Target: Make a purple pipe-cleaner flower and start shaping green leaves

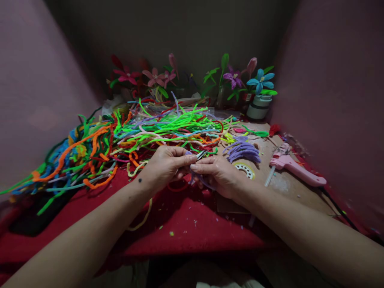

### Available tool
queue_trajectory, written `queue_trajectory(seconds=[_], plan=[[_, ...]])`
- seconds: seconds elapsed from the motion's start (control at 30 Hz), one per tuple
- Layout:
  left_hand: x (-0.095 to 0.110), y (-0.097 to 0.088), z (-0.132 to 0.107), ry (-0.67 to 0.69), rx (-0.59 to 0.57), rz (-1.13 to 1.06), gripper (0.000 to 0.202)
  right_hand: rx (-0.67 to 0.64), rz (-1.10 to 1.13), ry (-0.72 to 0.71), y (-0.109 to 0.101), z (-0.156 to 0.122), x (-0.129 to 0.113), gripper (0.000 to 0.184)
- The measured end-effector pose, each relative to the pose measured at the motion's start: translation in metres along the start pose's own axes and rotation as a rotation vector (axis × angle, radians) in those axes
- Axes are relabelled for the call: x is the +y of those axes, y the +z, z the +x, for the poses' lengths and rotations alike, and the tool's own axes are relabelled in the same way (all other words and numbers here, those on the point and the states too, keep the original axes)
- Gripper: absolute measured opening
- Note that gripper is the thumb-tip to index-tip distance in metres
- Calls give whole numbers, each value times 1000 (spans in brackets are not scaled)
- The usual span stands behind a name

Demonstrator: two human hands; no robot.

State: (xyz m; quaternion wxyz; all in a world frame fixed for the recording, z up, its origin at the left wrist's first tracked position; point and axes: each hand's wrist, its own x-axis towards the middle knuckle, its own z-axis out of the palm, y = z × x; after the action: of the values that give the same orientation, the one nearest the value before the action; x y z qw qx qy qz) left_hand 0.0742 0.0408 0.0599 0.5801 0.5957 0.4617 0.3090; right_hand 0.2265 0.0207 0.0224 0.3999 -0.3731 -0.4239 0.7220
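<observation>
- Over the front of the red cloth, the left hand and right hand meet almost fingertip to fingertip.
- The left hand is curled narrow, thumb against forefinger, pinching a purple fuzzy stem.
- The right hand is narrow too, thumb and forefinger closed on the same stem, which curves down below the fingers.
- Between the fingertips, slim metal blades point up and to the right; I can't tell which hand bears them.
- Just beyond the right hand, a bundle of purple pieces lies on a tan board.
- Nearer the right wrist sits a white ring with holes, partly hidden by the arm.
- Farther right, a pink glue gun rests on its side.
- Beyond and left of the hands spreads a big tangle of colored fuzzy stems, green and orange loudest.
- At the far left, a flat black object lies partly under the tangle.
- Along the back wall stand fuzzy flowers, among them a blue flower above a pale container.
</observation>
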Motion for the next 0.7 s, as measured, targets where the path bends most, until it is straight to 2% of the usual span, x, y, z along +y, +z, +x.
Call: queue_trajectory(seconds=[0.23,0.37,0.57,0.7], plan=[[1,-3,-2,19,-99,0,21,-91,112,84,2,-1,-3,24],[1,-2,-1,50,-66,31,22,-62,119,96,3,-1,-5,26],[-1,0,0,52,32,71,26,159,-141,-141,4,-4,-1,24],[0,4,-3,96,101,69,25,207,-291,-227,7,-8,-2,24]])
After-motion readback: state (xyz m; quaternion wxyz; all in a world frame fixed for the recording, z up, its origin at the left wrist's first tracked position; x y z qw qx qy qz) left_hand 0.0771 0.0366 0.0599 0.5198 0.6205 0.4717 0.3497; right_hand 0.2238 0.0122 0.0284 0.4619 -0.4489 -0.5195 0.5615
